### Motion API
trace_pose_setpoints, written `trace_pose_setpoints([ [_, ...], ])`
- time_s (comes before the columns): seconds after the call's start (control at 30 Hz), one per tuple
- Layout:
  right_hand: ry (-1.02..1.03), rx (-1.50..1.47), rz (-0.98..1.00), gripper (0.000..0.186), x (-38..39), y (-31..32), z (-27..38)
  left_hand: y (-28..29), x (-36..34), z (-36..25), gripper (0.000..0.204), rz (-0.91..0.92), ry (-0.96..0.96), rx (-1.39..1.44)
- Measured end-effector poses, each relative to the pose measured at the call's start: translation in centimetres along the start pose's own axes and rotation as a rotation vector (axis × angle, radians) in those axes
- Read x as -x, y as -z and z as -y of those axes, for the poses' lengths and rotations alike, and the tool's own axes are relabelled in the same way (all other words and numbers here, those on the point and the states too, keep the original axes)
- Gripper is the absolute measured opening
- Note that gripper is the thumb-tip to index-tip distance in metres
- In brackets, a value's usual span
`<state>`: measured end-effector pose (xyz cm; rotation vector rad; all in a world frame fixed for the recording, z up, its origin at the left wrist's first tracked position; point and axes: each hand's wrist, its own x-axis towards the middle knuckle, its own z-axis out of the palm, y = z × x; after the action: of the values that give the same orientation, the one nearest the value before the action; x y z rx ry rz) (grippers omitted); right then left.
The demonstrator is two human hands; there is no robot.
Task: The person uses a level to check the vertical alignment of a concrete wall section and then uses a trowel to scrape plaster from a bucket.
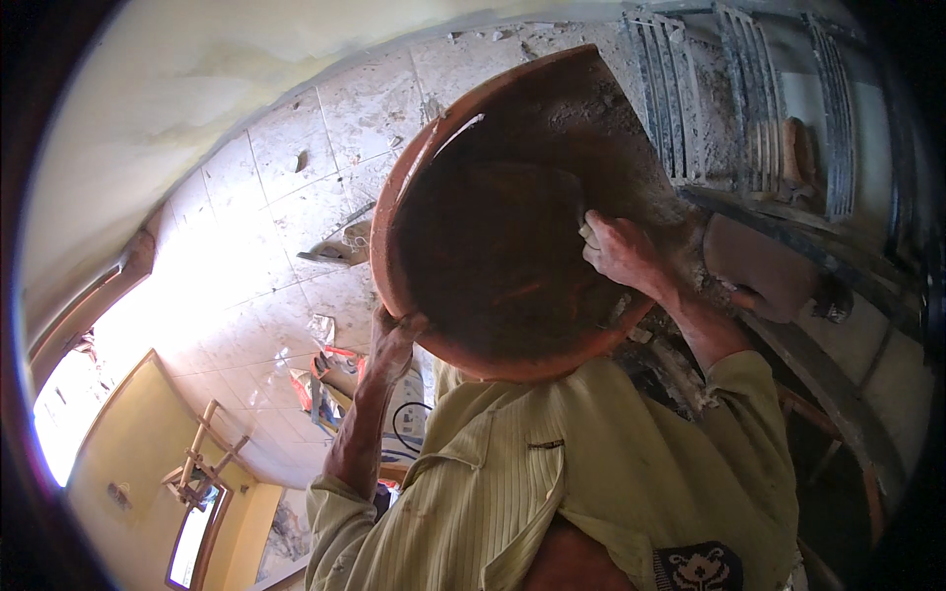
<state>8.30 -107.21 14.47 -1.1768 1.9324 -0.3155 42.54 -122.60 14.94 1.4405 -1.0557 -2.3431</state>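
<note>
A large reddish-brown tub (394,222) with a curved rim is tipped up in front of me, its inside dark with grey, crumbly residue toward the upper right. My left hand (394,335) grips the rim at the lower left, thumb over the edge. Over the inside, my right hand (621,253) is closed around the handle of what looks like a trowel (570,187). Its flat blade is mostly lost in shadow against the tub's wall, and I cannot tell whether they touch.
Metal slatted grilles (754,98) lie at the upper right, near a brown slab-like piece (759,256). Debris (345,244) litters the tiled floor (286,138) to the left. Red-and-white packaging (330,379) lies beside my left forearm; a wooden pole frame (202,453) stands farther left.
</note>
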Motion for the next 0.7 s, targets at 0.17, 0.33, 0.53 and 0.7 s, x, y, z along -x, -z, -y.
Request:
trace_pose_setpoints([
  [0.17, 0.233, 0.300, -0.170, 0.020, 3.6, -4.9, -0.5, 1.2, 0.1, -1.4, 0.050, -0.004, 0.141, -0.350],
  [0.33, 0.442, 0.440, -0.124, 0.012, 7.4, -6.0, -3.7, 0.2, 0.5, -0.9, 0.047, -0.017, -0.028, -0.074],
  [0.53, -0.103, 0.464, -0.127, 0.015, 4.7, 2.9, 0.4, 0.2, 0.2, -1.5, 0.044, -0.039, -0.069, -0.004],
  [0.7, -0.217, 0.313, -0.533, 0.020, 2.3, 8.4, 0.8, -0.5, 0.5, -2.5, 0.042, 0.013, -0.125, -0.031],
])
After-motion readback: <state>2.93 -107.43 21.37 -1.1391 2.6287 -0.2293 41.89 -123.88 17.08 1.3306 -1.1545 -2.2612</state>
